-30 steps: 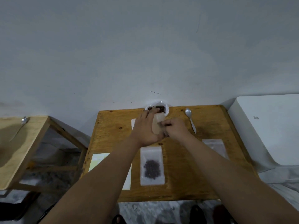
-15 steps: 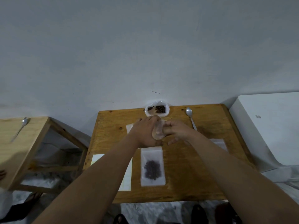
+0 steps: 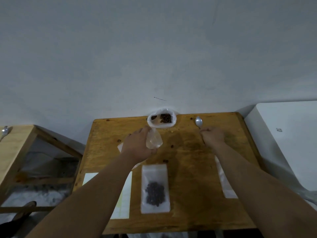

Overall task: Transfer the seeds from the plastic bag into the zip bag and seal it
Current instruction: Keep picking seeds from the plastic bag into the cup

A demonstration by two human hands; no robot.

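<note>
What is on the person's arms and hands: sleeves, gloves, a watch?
Nothing that shows. The left hand and right hand are ungloved, and both forearms are bare to the frame's edge, no sleeve in view. No watch or band at either wrist. Rings are too small to tell.

Plain bare room, grey wall [image 3: 154, 48], rough wooden table [image 3: 188, 152], second table [image 3: 15, 145] alongside
</note>
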